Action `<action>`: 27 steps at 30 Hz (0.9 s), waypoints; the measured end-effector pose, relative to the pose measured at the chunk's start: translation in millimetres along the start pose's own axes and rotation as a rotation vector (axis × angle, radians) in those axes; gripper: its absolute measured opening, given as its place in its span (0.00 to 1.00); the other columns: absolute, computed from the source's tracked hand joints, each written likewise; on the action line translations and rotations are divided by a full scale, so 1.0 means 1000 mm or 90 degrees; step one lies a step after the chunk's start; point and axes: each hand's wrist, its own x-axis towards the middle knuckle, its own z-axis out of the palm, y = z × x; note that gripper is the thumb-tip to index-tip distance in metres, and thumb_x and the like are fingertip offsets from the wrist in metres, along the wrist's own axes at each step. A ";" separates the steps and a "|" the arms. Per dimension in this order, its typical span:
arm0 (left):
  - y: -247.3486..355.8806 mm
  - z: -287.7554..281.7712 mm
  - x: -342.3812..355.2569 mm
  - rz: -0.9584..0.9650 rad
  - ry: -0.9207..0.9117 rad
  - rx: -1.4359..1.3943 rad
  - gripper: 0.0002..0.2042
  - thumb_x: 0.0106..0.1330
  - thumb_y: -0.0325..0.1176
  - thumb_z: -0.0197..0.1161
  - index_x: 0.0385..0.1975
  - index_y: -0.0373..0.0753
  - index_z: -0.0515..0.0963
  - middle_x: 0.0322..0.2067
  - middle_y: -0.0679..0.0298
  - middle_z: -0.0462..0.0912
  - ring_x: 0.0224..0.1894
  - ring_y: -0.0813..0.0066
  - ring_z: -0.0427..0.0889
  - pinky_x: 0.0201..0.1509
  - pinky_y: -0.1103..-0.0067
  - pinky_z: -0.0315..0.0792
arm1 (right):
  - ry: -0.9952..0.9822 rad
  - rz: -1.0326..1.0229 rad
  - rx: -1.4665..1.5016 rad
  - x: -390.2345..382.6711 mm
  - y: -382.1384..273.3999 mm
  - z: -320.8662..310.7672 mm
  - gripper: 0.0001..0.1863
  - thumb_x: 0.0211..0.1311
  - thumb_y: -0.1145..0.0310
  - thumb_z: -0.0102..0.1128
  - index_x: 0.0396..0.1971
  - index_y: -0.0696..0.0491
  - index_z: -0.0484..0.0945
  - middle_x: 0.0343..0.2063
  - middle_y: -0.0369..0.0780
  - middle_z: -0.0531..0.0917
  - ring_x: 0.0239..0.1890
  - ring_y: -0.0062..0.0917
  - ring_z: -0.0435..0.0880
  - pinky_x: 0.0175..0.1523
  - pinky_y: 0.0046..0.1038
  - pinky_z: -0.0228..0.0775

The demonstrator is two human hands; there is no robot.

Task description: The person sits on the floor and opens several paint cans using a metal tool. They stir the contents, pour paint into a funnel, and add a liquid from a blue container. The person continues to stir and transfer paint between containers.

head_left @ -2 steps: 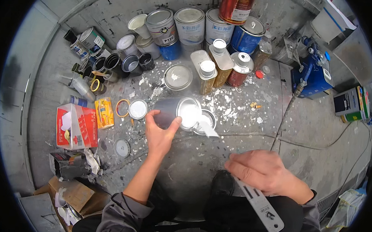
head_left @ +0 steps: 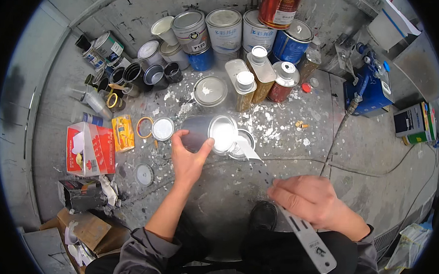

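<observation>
The left hand [head_left: 189,160] grips a tub [head_left: 197,128] tipped over mid-floor, well in from the far edge of the floor [head_left: 217,198], its mouth turned right. The right hand [head_left: 305,200], farther from the tub, clasps a flat stick [head_left: 307,243]; its long axis slants from near right to far left, white end at that mouth, by an open tin [head_left: 250,137].

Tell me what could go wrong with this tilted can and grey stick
The can, tilted in the left grip, could slip or spill its white contents. The grey stick, white-coated at its far end and held in the right grip, might drip on the floor. A drip might also reach the black shoe.
</observation>
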 end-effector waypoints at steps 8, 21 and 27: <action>0.011 -0.007 -0.005 0.004 -0.006 0.008 0.38 0.56 0.48 0.82 0.59 0.34 0.69 0.50 0.52 0.81 0.51 0.61 0.81 0.58 0.66 0.75 | 0.022 0.015 -0.039 0.003 0.009 0.006 0.20 0.52 0.71 0.69 0.48 0.60 0.86 0.38 0.45 0.87 0.34 0.34 0.89 0.37 0.32 0.84; 0.012 -0.009 -0.005 0.010 -0.011 0.046 0.39 0.55 0.49 0.82 0.59 0.32 0.69 0.53 0.49 0.79 0.55 0.58 0.79 0.62 0.65 0.73 | -0.084 -0.065 -0.070 0.018 0.003 0.012 0.16 0.54 0.73 0.70 0.44 0.59 0.86 0.37 0.44 0.87 0.33 0.32 0.89 0.36 0.30 0.85; 0.008 -0.003 -0.001 0.014 0.000 0.039 0.40 0.56 0.50 0.83 0.59 0.32 0.69 0.53 0.49 0.78 0.55 0.57 0.79 0.62 0.64 0.73 | -0.094 -0.082 -0.062 0.018 -0.008 0.005 0.17 0.53 0.73 0.71 0.44 0.59 0.86 0.36 0.43 0.87 0.32 0.29 0.89 0.34 0.28 0.84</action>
